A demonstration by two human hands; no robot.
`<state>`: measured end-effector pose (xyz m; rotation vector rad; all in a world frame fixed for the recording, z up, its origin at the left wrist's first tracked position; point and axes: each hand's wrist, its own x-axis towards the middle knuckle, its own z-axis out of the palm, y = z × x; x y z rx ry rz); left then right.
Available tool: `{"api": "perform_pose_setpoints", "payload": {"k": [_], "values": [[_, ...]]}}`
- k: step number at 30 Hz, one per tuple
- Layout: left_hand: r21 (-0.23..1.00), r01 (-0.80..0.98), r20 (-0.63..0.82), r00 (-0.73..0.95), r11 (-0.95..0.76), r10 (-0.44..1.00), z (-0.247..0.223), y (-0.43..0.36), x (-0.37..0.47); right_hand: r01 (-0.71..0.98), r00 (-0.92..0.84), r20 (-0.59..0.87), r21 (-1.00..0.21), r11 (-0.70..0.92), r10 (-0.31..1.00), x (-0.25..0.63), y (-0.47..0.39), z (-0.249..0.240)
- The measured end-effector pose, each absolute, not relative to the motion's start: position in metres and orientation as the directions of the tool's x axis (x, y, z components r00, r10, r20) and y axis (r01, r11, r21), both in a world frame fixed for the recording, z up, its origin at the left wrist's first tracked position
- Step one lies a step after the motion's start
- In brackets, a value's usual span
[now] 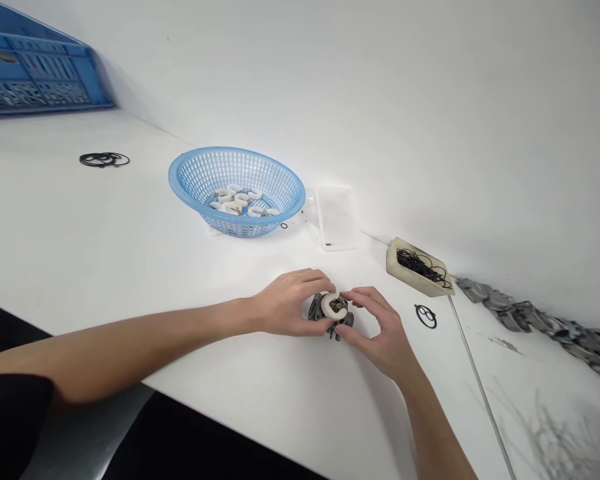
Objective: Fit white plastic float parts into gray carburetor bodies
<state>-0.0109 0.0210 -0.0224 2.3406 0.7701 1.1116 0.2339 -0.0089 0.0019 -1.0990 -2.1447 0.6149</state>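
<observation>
A small grey metal carburetor [347, 320] stands on the white table between my hands, with a white C-shaped float [330, 313] on its top. Some brass parts show in the float's opening. My left hand [293, 303] grips the carburetor from the left, fingers behind it and thumb in front at the float's edge. From the right, my right hand [383, 330] closes on the same carburetor, its thumb at the front and index fingertip at the back. The fingertips hide parts of the body.
A blue basket [237, 157] holds several white floats. Beside it is a white tray [337, 217]. A cream box [415, 277] holds black rings; a black gasket [425, 317] lies nearby. Grey metal parts [525, 315] line the right. Black rings [104, 159] and a blue crate [45, 73] are left.
</observation>
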Motion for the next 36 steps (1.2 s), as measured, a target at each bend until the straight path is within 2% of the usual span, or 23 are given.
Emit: {"api": "perform_pose_setpoints", "payload": {"k": [9,15,19,25,36], "values": [[0.652,0.24,0.515,0.557,-0.72,0.652,-0.019,0.02,-0.011,0.479,-0.386,0.378,-0.697,0.533,0.841,0.225,-0.012,-0.001],[0.725,0.151,0.529,0.504,-0.672,0.683,-0.014,0.019,-0.009,0.436,-0.381,0.348,-0.749,0.498,0.857,0.223,-0.013,0.005],[0.769,0.15,0.459,0.548,-0.622,0.699,-0.009,0.017,-0.011,0.438,-0.396,0.328,-0.753,0.491,0.857,0.226,-0.014,0.009],[0.768,0.197,0.4,0.594,-0.609,0.697,-0.009,0.018,-0.011,0.456,-0.393,0.328,-0.741,0.492,0.859,0.228,-0.012,0.006],[0.767,0.193,0.422,0.567,-0.612,0.707,-0.016,0.021,-0.01,0.417,-0.424,0.328,-0.756,0.504,0.844,0.23,-0.012,0.006]]}}
